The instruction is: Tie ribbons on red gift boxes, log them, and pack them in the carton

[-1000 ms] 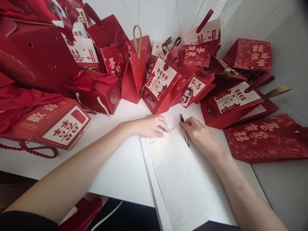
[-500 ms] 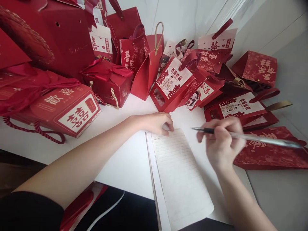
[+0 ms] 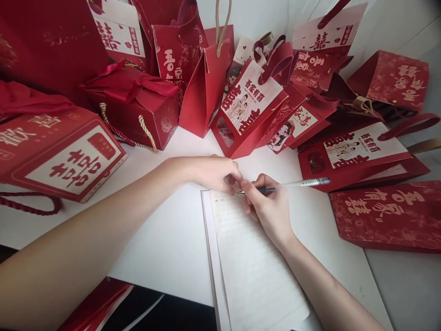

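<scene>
A lined notebook [image 3: 257, 266] lies open on the white table, with a few small handwritten marks near the top left of its page. My left hand [image 3: 218, 174] rests across the notebook's top edge, fingers curled and holding it down. Between the fingers and thumb of my right hand [image 3: 270, 207] is a clear pen [image 3: 296, 184] with a dark grip. Its tip is at the upper part of the page, close beside my left fingertips. Whether the tip touches the paper I cannot tell.
Red gift bags [image 3: 250, 110] with ribbon handles stand in a row behind the notebook. Red gift boxes [image 3: 76, 161] with bows and rope handles are at left. Another red bag [image 3: 386, 214] lies to the right of my right forearm. A white cable [image 3: 144, 312] hangs below the table edge.
My right hand has moved left and down with the pen, from beside the notebook onto the page's top. The left hand keeps its place on the notebook. The view has come closer.
</scene>
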`<state>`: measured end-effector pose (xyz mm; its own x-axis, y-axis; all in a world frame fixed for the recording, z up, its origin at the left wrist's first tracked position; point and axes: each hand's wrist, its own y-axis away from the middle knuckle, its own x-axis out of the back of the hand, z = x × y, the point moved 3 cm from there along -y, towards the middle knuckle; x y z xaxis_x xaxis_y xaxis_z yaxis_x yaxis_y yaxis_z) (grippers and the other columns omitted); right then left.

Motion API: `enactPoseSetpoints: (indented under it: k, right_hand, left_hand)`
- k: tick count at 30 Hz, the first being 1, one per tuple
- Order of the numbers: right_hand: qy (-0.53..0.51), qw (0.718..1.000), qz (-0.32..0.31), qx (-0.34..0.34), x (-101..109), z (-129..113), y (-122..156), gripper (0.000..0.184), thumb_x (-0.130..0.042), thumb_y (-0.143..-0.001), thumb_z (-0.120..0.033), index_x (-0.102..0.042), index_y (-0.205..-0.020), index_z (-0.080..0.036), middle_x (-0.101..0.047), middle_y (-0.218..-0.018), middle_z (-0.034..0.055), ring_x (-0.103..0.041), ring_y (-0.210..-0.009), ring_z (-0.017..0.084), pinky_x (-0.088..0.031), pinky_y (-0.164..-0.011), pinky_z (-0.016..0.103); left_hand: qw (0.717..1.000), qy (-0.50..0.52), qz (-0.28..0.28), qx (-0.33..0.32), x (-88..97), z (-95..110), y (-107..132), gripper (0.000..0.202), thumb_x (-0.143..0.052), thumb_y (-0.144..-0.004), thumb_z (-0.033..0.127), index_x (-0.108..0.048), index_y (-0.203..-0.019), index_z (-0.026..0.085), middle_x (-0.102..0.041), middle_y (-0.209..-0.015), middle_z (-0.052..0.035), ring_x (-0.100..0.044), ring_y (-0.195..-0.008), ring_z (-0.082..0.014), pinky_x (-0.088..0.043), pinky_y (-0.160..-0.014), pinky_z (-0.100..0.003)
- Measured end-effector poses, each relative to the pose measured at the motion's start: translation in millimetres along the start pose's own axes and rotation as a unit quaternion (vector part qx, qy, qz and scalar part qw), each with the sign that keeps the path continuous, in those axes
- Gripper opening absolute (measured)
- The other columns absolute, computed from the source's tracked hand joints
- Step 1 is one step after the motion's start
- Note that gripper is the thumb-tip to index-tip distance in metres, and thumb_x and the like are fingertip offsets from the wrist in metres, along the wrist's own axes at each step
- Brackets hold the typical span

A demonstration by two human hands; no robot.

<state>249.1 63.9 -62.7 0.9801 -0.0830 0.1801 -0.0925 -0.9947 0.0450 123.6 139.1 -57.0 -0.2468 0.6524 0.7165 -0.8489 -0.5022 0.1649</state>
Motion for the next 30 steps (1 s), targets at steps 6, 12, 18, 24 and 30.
enactPoseSetpoints:
  k: [6,12,18,24,30]
  right_hand:
    - [0.113,0.988,0.030,0.097,-5.7,0.9,0.4,0.037,-0.058,-0.074,-0.021,-0.029,-0.053,-0.020,-0.032,-0.048,-0.0078,-0.028,-0.046,0.006,-0.026,-0.043,0.019]
    - [0.171,0.976,-0.007,0.133,-7.3,-0.5,0.9,0.032,-0.055,-0.076,-0.019,-0.034,-0.053,-0.019,-0.035,-0.049,-0.0071,-0.029,-0.048,0.007,-0.025,-0.045,0.020]
    - [0.180,0.974,-0.008,0.138,-7.9,-0.9,2.0,0.030,-0.054,-0.074,-0.017,-0.033,-0.053,-0.019,-0.033,-0.049,-0.0075,-0.028,-0.048,0.007,-0.023,-0.044,0.020]
    - [0.193,0.972,0.000,0.134,-7.3,-1.7,1.6,0.030,-0.053,-0.073,-0.018,-0.032,-0.052,-0.019,-0.033,-0.048,-0.0073,-0.027,-0.048,0.007,-0.024,-0.044,0.020]
    - [0.191,0.974,0.015,0.124,-7.7,-2.0,1.6,0.031,-0.053,-0.073,-0.018,-0.030,-0.052,-0.020,-0.029,-0.048,-0.0074,-0.026,-0.048,0.007,-0.024,-0.044,0.020]
  left_hand:
    - [0.999,-0.035,-0.030,0.000,1.7,2.2,1.3,0.026,-0.052,-0.075,0.032,-0.066,-0.096,0.026,-0.060,-0.089,0.0005,-0.052,-0.074,-0.0136,-0.035,-0.063,-0.023]
    - [0.999,-0.035,-0.014,-0.002,-0.1,0.1,-1.9,0.030,-0.055,-0.071,0.026,-0.065,-0.099,0.026,-0.062,-0.093,-0.0002,-0.052,-0.075,-0.0130,-0.034,-0.062,-0.022]
    - [1.000,-0.024,-0.002,-0.006,-1.6,-2.7,-2.3,0.032,-0.056,-0.071,0.025,-0.065,-0.101,0.027,-0.062,-0.093,0.0007,-0.053,-0.073,-0.0123,-0.034,-0.061,-0.022]
    - [1.000,-0.009,-0.002,-0.018,-1.3,-2.4,-1.5,0.033,-0.058,-0.071,0.029,-0.065,-0.103,0.028,-0.063,-0.091,0.0012,-0.054,-0.072,-0.0125,-0.034,-0.059,-0.022]
    - [1.000,-0.008,-0.008,-0.014,-0.9,-1.0,-1.0,0.034,-0.057,-0.071,0.027,-0.064,-0.104,0.027,-0.064,-0.090,0.0017,-0.054,-0.071,-0.0122,-0.035,-0.061,-0.022]
